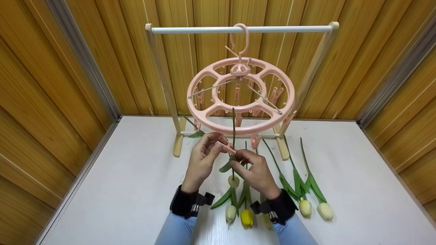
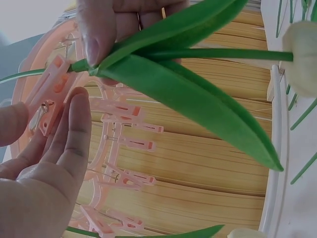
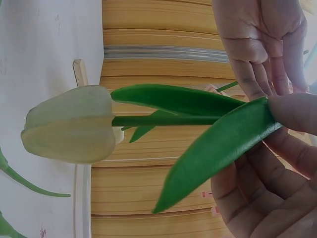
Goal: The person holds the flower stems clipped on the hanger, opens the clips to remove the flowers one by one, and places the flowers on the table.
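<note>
Head down, a pale artificial tulip (image 3: 69, 124) hangs from my right hand (image 1: 257, 173), whose thumb and fingers pinch its stem at the base of the green leaves (image 2: 198, 99). My left hand (image 1: 199, 163) grips a pink clothespin (image 2: 52, 87) between thumb and fingers. The clothespin's tip meets the stem just above the leaves; whether it clamps the stem I cannot tell. This clothespin is below the front rim of a round pink clip hanger (image 1: 238, 128). The bare stem end rises in front of that rim.
The hanger hooks over a white bar (image 1: 197, 30) on a wooden stand (image 1: 285, 149). More pink clothespins (image 1: 255, 141) dangle around it. At its left side another tulip's leaf (image 1: 197, 134) shows. Several tulips, white and yellow (image 1: 246, 217), lie on the white table (image 1: 136, 190).
</note>
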Available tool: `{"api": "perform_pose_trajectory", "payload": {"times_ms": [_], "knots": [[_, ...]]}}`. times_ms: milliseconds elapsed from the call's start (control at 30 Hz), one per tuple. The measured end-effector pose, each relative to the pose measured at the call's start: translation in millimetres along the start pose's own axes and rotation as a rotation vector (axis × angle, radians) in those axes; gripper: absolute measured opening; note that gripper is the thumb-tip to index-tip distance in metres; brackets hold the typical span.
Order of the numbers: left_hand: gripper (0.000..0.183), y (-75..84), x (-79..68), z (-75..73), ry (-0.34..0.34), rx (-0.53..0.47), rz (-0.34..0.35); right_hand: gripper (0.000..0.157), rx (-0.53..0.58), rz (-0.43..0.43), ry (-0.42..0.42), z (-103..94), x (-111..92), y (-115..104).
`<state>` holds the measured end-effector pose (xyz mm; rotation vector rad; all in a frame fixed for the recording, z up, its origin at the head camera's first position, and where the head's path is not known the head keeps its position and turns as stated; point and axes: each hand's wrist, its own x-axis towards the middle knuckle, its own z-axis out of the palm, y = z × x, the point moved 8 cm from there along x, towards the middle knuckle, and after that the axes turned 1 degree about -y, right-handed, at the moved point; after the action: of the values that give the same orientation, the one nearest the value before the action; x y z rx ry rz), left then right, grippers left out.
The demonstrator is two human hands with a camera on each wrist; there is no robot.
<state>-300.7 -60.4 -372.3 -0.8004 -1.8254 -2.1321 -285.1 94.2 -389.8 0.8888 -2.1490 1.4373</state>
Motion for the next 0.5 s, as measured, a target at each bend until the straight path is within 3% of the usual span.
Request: {"api": "perform_pose_trajectory", "payload": {"times_ms": [500], "knots": [[0.026,1.3,-0.7,-1.4,0.022,0.068,0.022,0.017,-0.013,-0.026,-0.003,-1.5,0.4,-1.5]]}}
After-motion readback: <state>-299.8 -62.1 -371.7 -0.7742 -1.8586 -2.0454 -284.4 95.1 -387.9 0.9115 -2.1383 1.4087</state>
